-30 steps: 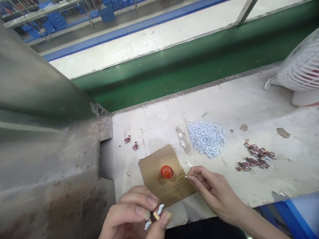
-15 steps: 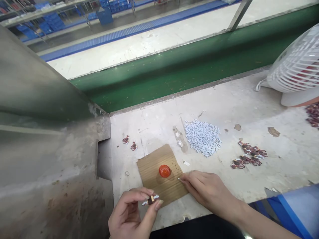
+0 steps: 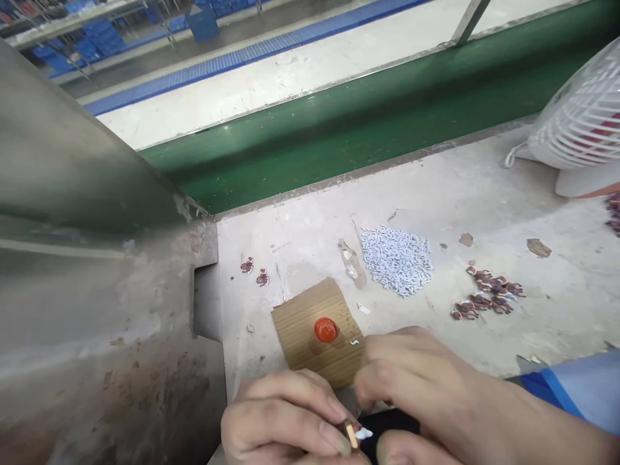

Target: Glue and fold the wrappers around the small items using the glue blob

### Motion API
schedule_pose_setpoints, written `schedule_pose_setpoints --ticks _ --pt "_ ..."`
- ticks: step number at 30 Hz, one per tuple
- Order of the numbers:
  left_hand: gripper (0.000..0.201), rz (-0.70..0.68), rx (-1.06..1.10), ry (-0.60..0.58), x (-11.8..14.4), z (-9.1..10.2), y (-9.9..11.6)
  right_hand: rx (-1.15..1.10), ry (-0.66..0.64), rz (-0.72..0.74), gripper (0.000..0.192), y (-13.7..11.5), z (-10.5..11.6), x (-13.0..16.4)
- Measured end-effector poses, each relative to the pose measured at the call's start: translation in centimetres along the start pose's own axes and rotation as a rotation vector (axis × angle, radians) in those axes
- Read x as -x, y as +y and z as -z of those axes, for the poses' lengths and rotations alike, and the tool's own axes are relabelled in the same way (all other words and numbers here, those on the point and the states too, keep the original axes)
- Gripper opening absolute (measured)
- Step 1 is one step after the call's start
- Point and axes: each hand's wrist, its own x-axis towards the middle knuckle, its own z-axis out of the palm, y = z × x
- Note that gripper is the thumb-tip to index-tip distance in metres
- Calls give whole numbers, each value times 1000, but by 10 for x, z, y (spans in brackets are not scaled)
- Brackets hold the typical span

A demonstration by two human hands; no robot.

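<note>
I see a scuffed grey counter [image 3: 484, 194] beside a green belt [image 3: 368, 123], no readable writing, and my left hand [image 3: 285, 420] and right hand [image 3: 416, 394] fingers pinching a small part [image 3: 356, 436] together near the cardboard [image 3: 300, 329].

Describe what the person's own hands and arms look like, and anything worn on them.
Both the left hand and the right hand are bare: no gloves, rings, watch or wristband show. The fingers have short, unpainted nails with no markings. The right forearm is uncovered to the picture's edge, with no sleeve in view. The left arm is out of frame past the wrist.
</note>
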Motion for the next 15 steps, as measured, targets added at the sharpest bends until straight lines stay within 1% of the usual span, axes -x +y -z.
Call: schedule_pose_setpoints --ticks 2,4,7,9,10,11,13,15 --pt "39 39 34 -50 -1 0 2 -17 -54 69 45 0 3 -9" --pt "36 77 97 -140 -1 3 4 -33 -142 89 46 3 4 -11" --pt "24 145 251 -374 -4 8 7 -66 -259 58 45 4 6 -9" --pt "23 185 330 -489 -4 9 7 -123 -266 50 44 3 6 -7" --pt "24 202 357 -505 -3 9 6 -147 -246 44 44 1 6 -5" --pt "24 223 381 -497 0 8 5 -155 -222 34 45 0 5 -2" --pt "26 270 429 -470 11 5 2 -140 -169 15 46 -3 2 5" --pt "26 360 448 -410 26 3 0 -122 -157 7 48 -4 -2 16"
